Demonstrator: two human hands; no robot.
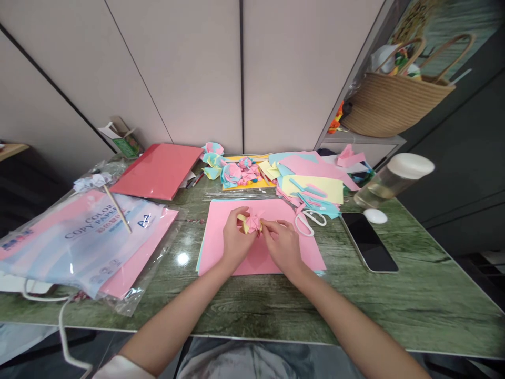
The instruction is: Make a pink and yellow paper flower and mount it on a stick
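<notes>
Above a stack of pink sheets (215,237) on the green bench (268,316), a small paper flower (254,218) sat between the person's left hand (239,239) and right hand (284,245). The left hand's fingers were curled around its left side, next to a yellow strip; the right hand's fingertips were closed in a pinch at its lower right edge. Whether the flower touched the sheets below could not be told.

It looked feather-light and would probably handle as a springy but easily creased piece, dry rather than slippery, its thin points quick to bend or tear. The safest hold seemed to be a gentle fingertip grip low on the yellow outer folds, sparing the pink tips.

Its pink part was crumpled into angular, star-like peaks, unlike the flat, matte sheets beneath. Beyond lay a row of thin wires (236,195), straight and fine, with rounder paper blooms (232,173) in pink, blue and yellow behind them. To the right, scissors (309,215) with smooth white loop handles rested by cut paper strips (311,200), near a glossy dark phone (369,242). To the left, a clear, wrinkled plastic pack (79,237) threw back highlights, a slim wooden stick (118,209) lying across it.
</notes>
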